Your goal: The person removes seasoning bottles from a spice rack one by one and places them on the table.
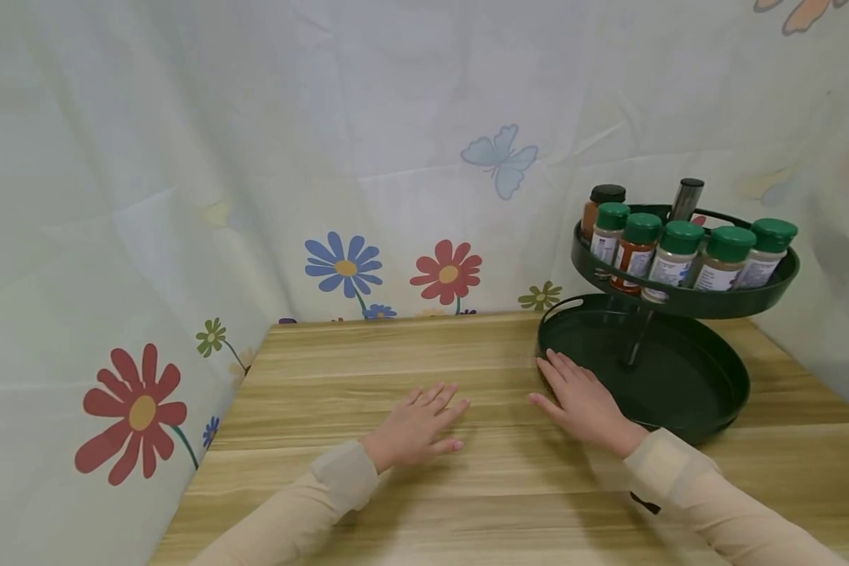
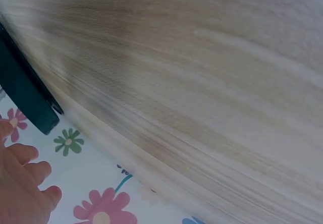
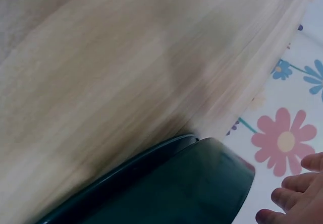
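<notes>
My left hand (image 1: 416, 428) hovers palm down over the wooden table (image 1: 368, 354), fingers spread and holding nothing. Its fingers (image 2: 38, 172) also show at the lower left of the left wrist view. To the right, my right hand (image 1: 586, 405) is held out with straight fingers, overlapping the left rim of a dark green two-tier rack's lower tray (image 1: 686, 373) in the head view. Nothing is gripped by it. Several spice jars with green lids (image 1: 681, 238) stand along the front of the upper tray (image 1: 736, 303), and a brown jar with a black lid (image 1: 606, 196) is at its left.
The rack's metal post (image 1: 688, 196) rises through the upper tray. A small dark object (image 1: 645, 503) lies on the table by my right forearm. A white curtain (image 1: 396, 157) printed with flowers and butterflies hangs behind the table and along its sides.
</notes>
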`<state>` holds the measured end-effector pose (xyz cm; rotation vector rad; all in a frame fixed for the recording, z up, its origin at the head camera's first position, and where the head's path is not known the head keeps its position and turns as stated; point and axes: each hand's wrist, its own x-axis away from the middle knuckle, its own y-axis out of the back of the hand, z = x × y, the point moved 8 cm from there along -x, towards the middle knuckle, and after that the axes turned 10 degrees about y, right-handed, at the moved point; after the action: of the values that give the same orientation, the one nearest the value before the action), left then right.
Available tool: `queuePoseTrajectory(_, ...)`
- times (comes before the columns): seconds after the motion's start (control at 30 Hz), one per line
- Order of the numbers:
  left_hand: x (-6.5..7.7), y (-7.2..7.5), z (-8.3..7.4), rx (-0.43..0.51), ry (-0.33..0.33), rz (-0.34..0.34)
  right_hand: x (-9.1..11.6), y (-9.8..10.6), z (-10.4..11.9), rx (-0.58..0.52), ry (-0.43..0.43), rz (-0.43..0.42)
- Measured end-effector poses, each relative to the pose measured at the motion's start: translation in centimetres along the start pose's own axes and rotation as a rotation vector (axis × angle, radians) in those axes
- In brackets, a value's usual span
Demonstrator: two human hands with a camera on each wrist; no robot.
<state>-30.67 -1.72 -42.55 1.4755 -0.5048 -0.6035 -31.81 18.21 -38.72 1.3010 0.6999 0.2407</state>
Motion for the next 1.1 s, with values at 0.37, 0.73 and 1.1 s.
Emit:
queuePoseTrajectory(0.37, -0.5, -0.1, -0.1, -0.004, 0.005, -0.006, 0.9, -0.8, -2.3, -0.067, -0.078, 0.023)
queuePoseTrajectory(0.73, -0.8, 0.4, -0.5, 0.023, 0.004, -0.02, 1.0, 0.2, -2.3, -0.098, -0.096, -0.059)
queuePoseTrajectory(1.1, -0.7, 1.6, -0.5, 0.01, -0.031, -0.078, 1.1, 5.8, -1.6, -0.091, -0.091, -0.405)
